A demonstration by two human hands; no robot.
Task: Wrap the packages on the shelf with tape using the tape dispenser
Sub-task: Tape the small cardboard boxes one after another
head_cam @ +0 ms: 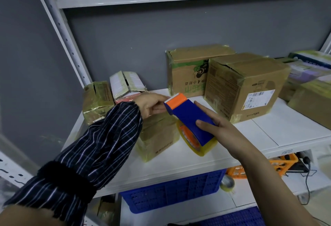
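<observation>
My right hand (213, 120) grips a blue tape dispenser (189, 116) with an orange toothed cutter and a yellowish tape roll (200, 147), held above the white shelf (268, 132). The cutter end points left toward my left hand (152, 105), whose fingers reach to the dispenser's front; the fingertips are hidden behind it. Below both hands sits a small cardboard package (159, 136) wrapped in yellowish tape. My left forearm wears a striped sleeve.
More taped cardboard boxes stand on the shelf: two at the left (97, 98), (125, 82), two large ones at the back (188, 68), (245, 86), others at the far right (308, 82). Blue baskets (172, 193) and an orange crate (283, 165) lie below. A shelf post (60, 27) rises at left.
</observation>
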